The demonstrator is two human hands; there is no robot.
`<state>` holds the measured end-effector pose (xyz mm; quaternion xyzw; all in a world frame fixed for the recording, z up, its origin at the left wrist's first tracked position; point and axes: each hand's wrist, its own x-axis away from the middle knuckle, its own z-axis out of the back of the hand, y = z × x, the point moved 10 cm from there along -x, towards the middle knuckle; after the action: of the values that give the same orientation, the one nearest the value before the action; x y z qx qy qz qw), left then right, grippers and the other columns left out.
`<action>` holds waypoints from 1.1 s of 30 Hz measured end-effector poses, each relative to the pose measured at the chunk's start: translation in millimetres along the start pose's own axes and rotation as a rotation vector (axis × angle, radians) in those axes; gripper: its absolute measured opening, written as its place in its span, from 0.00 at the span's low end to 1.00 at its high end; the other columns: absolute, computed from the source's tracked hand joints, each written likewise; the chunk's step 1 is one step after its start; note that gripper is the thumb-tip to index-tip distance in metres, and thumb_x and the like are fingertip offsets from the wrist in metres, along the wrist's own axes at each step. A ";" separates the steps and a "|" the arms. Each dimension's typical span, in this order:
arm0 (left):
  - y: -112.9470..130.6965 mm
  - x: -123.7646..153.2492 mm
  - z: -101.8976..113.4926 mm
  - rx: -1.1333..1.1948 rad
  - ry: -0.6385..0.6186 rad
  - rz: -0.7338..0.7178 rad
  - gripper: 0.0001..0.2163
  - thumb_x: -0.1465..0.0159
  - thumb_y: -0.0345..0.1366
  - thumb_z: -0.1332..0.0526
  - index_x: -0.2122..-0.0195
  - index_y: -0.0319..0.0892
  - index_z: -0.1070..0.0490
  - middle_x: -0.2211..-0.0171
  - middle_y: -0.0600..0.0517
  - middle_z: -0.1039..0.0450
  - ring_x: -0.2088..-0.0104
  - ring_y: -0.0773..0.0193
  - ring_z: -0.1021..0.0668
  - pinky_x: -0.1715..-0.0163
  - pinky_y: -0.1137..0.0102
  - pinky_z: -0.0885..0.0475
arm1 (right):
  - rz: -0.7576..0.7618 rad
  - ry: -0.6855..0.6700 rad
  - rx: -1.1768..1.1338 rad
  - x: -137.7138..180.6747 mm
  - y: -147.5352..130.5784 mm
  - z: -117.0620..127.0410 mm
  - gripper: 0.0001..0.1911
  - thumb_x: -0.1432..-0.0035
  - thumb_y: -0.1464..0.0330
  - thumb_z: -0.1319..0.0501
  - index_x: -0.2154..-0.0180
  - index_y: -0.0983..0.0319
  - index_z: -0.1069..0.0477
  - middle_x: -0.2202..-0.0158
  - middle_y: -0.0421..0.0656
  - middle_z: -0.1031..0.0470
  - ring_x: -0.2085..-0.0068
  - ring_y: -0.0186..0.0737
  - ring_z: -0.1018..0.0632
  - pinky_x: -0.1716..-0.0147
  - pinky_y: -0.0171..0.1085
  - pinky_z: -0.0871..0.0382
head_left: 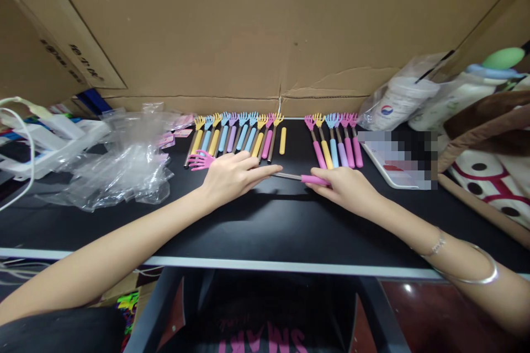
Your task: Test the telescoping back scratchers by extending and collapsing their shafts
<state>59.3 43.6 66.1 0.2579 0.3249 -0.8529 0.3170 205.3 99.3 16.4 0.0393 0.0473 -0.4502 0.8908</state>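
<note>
Between my hands lies a pink back scratcher (201, 160), level above the black table. My left hand (234, 175) wraps its shaft near the claw-shaped head, which pokes out to the left. My right hand (345, 187) grips the pink handle sleeve (313, 180) at the other end, with bare metal shaft showing between the hands. Behind my left hand is a row of back scratcher heads on shafts (223, 120) with loose coloured sleeves beside them, and a yellow sleeve (282, 140) at its right end. Several back scratchers with sleeves on their shafts (333, 140) lie behind my right hand.
Crumpled clear plastic bags (136, 160) and a white cable (31, 143) are at left. To the right are a phone (385, 165), a bagged white cup (399, 102), a bottle (459, 88) and a brown-handled bag (488, 132). A cardboard wall (232, 27) rises behind.
</note>
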 end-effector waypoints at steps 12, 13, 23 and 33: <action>-12.8 12.7 -40.0 0.437 -0.301 0.239 0.14 0.32 0.42 0.49 0.49 0.52 0.29 0.61 0.55 0.22 0.65 0.68 0.22 0.73 0.76 0.36 | 0.000 0.098 0.175 1.4 -2.6 13.8 0.13 0.39 0.60 0.49 0.73 0.60 0.37 0.77 0.40 0.27 0.76 0.35 0.27 0.78 0.32 0.56; -13.6 14.9 -46.4 0.529 -0.350 0.278 0.15 0.32 0.43 0.49 0.48 0.51 0.29 0.59 0.55 0.23 0.62 0.66 0.22 0.70 0.76 0.34 | 0.007 0.111 0.179 1.7 -2.9 15.0 0.13 0.39 0.60 0.49 0.73 0.60 0.37 0.77 0.40 0.27 0.76 0.35 0.27 0.78 0.32 0.55; -8.3 20.4 -64.3 0.992 -0.513 0.414 0.17 0.33 0.44 0.49 0.49 0.45 0.29 0.55 0.52 0.24 0.60 0.63 0.22 0.61 0.74 0.31 | 0.041 0.256 0.270 9.9 -6.4 31.2 0.11 0.40 0.63 0.48 0.72 0.60 0.36 0.76 0.40 0.28 0.75 0.34 0.29 0.78 0.34 0.56; -4.7 15.0 -55.8 0.933 -0.498 0.352 0.17 0.32 0.43 0.51 0.50 0.43 0.29 0.61 0.51 0.22 0.67 0.65 0.23 0.68 0.75 0.31 | 0.005 0.245 0.281 11.7 -9.7 36.2 0.13 0.39 0.62 0.50 0.71 0.60 0.34 0.76 0.42 0.28 0.75 0.33 0.30 0.79 0.34 0.58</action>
<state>59.1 80.8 21.7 0.2119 -0.2198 -0.8758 0.3739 206.1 80.1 50.7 0.2181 0.0921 -0.4418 0.8653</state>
